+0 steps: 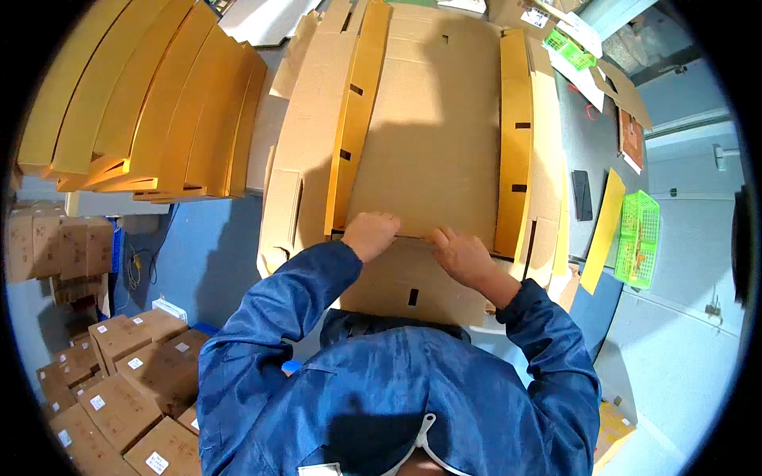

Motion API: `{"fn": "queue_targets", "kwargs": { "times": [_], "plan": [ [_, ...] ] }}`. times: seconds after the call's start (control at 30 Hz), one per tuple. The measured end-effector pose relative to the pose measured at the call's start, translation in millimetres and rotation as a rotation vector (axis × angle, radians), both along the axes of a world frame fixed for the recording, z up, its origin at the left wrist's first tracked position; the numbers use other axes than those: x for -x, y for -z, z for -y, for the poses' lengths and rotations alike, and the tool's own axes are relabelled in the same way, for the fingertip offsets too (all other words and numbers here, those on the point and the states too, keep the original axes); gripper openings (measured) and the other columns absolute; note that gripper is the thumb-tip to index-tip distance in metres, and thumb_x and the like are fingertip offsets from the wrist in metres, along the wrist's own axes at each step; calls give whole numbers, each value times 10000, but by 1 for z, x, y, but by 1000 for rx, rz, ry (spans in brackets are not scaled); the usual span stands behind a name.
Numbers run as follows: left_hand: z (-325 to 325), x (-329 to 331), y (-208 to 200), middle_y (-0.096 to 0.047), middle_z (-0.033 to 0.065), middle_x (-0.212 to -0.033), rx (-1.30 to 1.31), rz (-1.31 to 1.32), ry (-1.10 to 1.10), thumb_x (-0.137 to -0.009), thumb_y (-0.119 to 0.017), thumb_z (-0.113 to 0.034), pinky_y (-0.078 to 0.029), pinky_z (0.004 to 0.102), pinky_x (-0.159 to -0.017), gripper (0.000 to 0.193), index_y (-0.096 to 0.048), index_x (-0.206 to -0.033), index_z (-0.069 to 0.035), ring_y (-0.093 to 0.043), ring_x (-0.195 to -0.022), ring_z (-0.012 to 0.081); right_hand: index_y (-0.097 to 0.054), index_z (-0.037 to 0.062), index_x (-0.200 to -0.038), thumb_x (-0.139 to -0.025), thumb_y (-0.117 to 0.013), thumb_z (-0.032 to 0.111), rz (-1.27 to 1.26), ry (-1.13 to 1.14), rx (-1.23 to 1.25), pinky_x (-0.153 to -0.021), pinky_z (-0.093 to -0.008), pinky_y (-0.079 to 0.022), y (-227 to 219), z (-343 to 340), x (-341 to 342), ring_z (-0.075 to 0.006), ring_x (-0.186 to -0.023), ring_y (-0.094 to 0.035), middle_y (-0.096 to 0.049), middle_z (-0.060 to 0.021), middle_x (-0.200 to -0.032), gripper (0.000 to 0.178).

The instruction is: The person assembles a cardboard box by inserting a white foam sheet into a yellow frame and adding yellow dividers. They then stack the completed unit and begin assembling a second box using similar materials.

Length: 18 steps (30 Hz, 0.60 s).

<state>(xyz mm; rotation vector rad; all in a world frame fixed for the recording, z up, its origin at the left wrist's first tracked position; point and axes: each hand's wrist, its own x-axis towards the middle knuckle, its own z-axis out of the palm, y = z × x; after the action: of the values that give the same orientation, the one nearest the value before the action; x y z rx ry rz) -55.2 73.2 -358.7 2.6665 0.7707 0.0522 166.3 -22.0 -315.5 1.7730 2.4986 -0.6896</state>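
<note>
The big cardboard sheet [436,174] lies in the middle of the picture, with its bottom flap [381,282] between two blue sleeves [294,293]. We see the left hand [371,236] and the right hand [463,256] on the fold at the top of this flap. The fingers of both are curled in on the fold, with a small gap between the hands. We cannot tell if they pinch the cardboard or just press on it. A yellow strip [357,119] runs up the left side, and another yellow strip [515,147] up the right. At the right of the picture, we see a black phone [582,195] and a green basket [637,239]. Tall yellow boxes [151,95] fill the upper left, and brown boxes [119,408] fill the lower left.
</note>
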Motion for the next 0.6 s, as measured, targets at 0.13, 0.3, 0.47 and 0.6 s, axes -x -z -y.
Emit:
{"fn": "queue_targets", "kwargs": {
  "times": [0.13, 0.3, 0.47, 0.6],
  "plan": [
    [3, -22, -13, -608, 171, -959, 64, 58, 54, -878, -545, -275, -498, 431, -785, 258, -573, -1004, -52, -608, -900, 340, -495, 0, -1147, -806, -567, 133, 36, 19, -179, -782, -415, -491, 26, 0, -1, -336, -939, -572, -542, -167, -1072, 373],
    [0, -58, -11, -571, 212, -1108, 398, 12, 50, -966, -431, -327, -436, 449, -909, 374, -518, -1235, -84, -550, -1021, 383, -429, -37, -1271, -736, -653, 138, -90, 119, -334, -1048, -450, -347, -23, 27, -2, -372, -1277, -384, -403, -215, -1365, 606],
    [-14, -61, -4, -561, 207, -1140, 569, 102, 240, -984, -393, -323, -403, 450, -947, 405, -477, -1326, -122, -520, -1066, 398, -370, -15, -1368, -800, -572, 143, 46, -159, 16, -1134, -468, -211, 13, 129, 0, -352, -1361, -289, -328, -204, -1448, 624],
    [-17, -62, 5, -556, 199, -1153, 608, 44, 306, -989, -383, -309, -400, 430, -955, 385, -508, -1293, -108, -504, -1097, 376, -452, 32, -1329, -814, -542, 124, 131, -89, -78, -1127, -439, -238, 23, 142, 10, -339, -1359, -307, -377, -179, -1428, 531]
  ]
}}
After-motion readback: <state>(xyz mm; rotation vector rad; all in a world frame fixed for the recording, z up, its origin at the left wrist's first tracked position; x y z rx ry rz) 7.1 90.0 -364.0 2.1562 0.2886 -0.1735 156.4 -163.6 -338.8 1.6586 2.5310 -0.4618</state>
